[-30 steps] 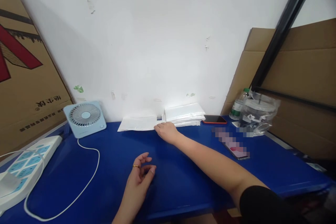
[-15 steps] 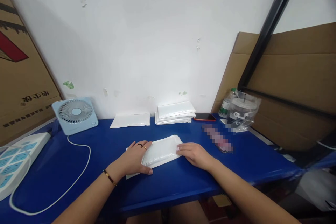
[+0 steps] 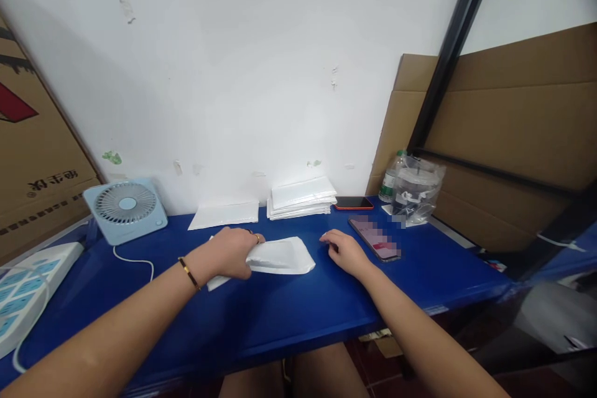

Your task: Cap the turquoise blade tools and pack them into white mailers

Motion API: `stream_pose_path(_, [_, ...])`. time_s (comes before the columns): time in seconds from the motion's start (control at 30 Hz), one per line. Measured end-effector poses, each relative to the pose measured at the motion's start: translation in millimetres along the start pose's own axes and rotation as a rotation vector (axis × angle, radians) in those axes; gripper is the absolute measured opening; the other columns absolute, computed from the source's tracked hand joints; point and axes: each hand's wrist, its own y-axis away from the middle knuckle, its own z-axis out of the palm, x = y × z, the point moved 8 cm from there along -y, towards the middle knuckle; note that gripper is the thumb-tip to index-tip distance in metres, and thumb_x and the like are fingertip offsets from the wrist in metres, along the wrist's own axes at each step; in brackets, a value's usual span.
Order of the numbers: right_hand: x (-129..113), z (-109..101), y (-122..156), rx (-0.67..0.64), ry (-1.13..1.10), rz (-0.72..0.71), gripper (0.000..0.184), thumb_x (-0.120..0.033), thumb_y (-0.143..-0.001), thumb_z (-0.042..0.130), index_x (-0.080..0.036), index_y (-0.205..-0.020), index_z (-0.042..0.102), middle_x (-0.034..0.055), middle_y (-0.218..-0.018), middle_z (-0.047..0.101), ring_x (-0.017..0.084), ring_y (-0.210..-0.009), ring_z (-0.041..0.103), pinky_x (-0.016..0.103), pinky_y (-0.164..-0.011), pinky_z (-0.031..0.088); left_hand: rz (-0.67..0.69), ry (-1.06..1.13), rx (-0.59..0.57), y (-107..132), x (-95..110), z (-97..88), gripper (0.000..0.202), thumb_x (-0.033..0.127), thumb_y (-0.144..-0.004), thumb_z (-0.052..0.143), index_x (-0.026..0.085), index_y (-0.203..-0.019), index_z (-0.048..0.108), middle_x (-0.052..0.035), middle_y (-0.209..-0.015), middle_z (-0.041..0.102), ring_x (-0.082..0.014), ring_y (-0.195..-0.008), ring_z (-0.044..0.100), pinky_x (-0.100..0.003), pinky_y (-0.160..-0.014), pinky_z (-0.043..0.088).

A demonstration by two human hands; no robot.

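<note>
Centrally on the blue table (image 3: 289, 317), near the person, a white padded envelope (image 3: 282, 256) sits under the left hand (image 3: 228, 252), its right end free and its left end poking out beyond the palm. That hand spans it from above, clamped with the thumb at the near edge and the fingers over the far side; whether the envelope rests flat or is slightly raised, I cannot tell. A ring shows on one finger, and a bracelet (image 3: 189, 272) circles the wrist. To the right, apart from the envelope, the right hand (image 3: 347, 253) holds nothing visible, its fingers loosely bent with a gap between them and the thumb. Just beyond it to the right lies a phone (image 3: 375, 237), partly blurred out. Along the far edge, by the wall (image 3: 233, 74), stand a flat white sheet (image 3: 224, 216) on the left, a stack of white envelopes (image 3: 303, 194), a red-edged phone (image 3: 354, 203), then a green-capped bottle (image 3: 388, 186) beside a bagged container (image 3: 415, 193). Far left is a blue fan (image 3: 125, 206), with a power strip (image 3: 28, 292) nearer.
</note>
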Motion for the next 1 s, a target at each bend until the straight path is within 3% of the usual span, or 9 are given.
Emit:
stream_pose_path(0.13, [5.1, -6.6, 0.1, 0.004, -0.039, 0.058, 0.032, -0.007, -0.077, 0.044, -0.019, -0.1, 0.064, 0.0049, -0.095, 0.062, 0.015, -0.078, 0.06, 0.03, -0.071, 0.05, -0.001, -0.075, -0.051, -5.6, 3.4, -33.7, 0.036, 0.025, -0.052, 0.061, 0.026, -0.087, 0.066, -0.0033, -0.077, 0.067, -0.0237, -0.071, 0.059, -0.035, -0.073, 0.04])
stream_pose_path(0.27, [6.2, -4.5, 0.4, -0.015, -0.045, 0.07, 0.032, -0.007, -0.077, 0.044, -0.019, -0.099, 0.064, 0.0048, -0.095, 0.061, 0.015, -0.078, 0.059, 0.03, -0.072, 0.049, -0.004, -0.149, -0.065, -11.3, 5.4, -56.2, 0.046, 0.024, -0.052, 0.061, 0.028, -0.098, 0.065, -0.0024, -0.083, 0.068, -0.0219, -0.073, 0.059, -0.035, -0.077, 0.037])
stream_pose_path(0.43, [7.1, -3.7, 0.6, -0.03, -0.06, 0.077, 0.032, -0.008, -0.078, 0.044, -0.02, -0.099, 0.065, 0.0049, -0.097, 0.062, 0.015, -0.079, 0.059, 0.029, -0.072, 0.048, -0.004, -0.201, -0.107, -10.9, 1.2, -67.9, 0.054, 0.028, -0.053, 0.062, 0.03, -0.107, 0.061, -0.0019, -0.086, 0.068, -0.0211, -0.076, 0.057, -0.034, -0.079, 0.035])
stream_pose_path(0.77, [7.2, -4.0, 0.9, -0.058, -0.064, 0.095, 0.032, -0.009, -0.078, 0.044, -0.02, -0.099, 0.065, 0.0054, -0.098, 0.062, 0.016, -0.082, 0.059, 0.03, -0.074, 0.048, -0.094, -0.165, -0.105, -1.3, -18.6, -84.9, 0.059, 0.026, -0.052, 0.065, 0.034, -0.109, 0.061, -0.0025, -0.083, 0.066, -0.0272, -0.088, 0.051, -0.036, -0.08, 0.034])
stream_pose_path(0.9, [-3.3, -7.6, 2.8, -0.101, -0.125, 0.073, 0.033, -0.025, -0.08, 0.055, -0.021, -0.112, 0.06, 0.0075, -0.109, 0.059, 0.021, -0.098, 0.056, 0.035, -0.083, 0.046, -0.156, -0.149, -0.114, 4.1, -25.2, -90.5, 0.061, 0.025, -0.051, 0.066, 0.035, -0.111, 0.06, -0.0038, -0.084, 0.066, -0.0315, -0.095, 0.047, -0.035, -0.075, 0.036])
stream_pose_path(1.0, [-25.5, 4.1, -1.1, -0.227, -0.183, -0.004, 0.065, -0.046, -0.073, 0.064, -0.024, -0.131, 0.044, 0.0099, -0.131, 0.048, 0.028, -0.119, 0.044, 0.041, -0.096, 0.039, -0.164, -0.162, -0.121, 6.4, -23.6, -91.1, 0.061, 0.025, -0.051, 0.066, 0.033, -0.111, 0.061, -0.005, -0.084, 0.066, -0.0318, -0.096, 0.047, -0.035, -0.073, 0.037])
